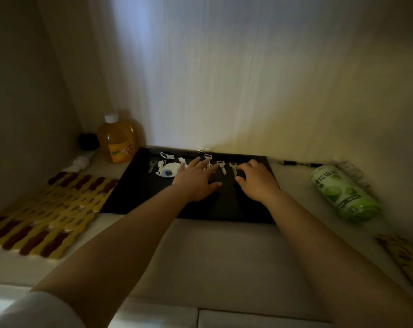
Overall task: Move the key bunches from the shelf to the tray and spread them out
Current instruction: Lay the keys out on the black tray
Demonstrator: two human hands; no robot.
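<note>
spreading: both hands are over the black tray [139,197], fanning keys along its far edge; this looks like the spread-out step, not the carrying one.
left hand [196,181]: fingers splayed flat, pressing down on a key near the tray's 12 o'clock edge; gripping nothing.
right hand [257,181]: just beside the left at its 3 o'clock, fingers curled, tips at the key [233,168] farthest right; whether it pinches the key or only nudges it, i cannot tell.
key bunches: on the tray already; one key [221,167] lies between the hands, another [152,165] at the tray's 10 o'clock, beside a white pixel-style charm [170,170].
next move: judged, slide the middle keys farther apart with light fingertip pushes, as they lie close together.
around: orange drink bottle [116,140] at 10 o'clock off the tray, green can [342,195] lying at 3 o'clock, woven mat [49,209] at 8 o'clock.
</note>
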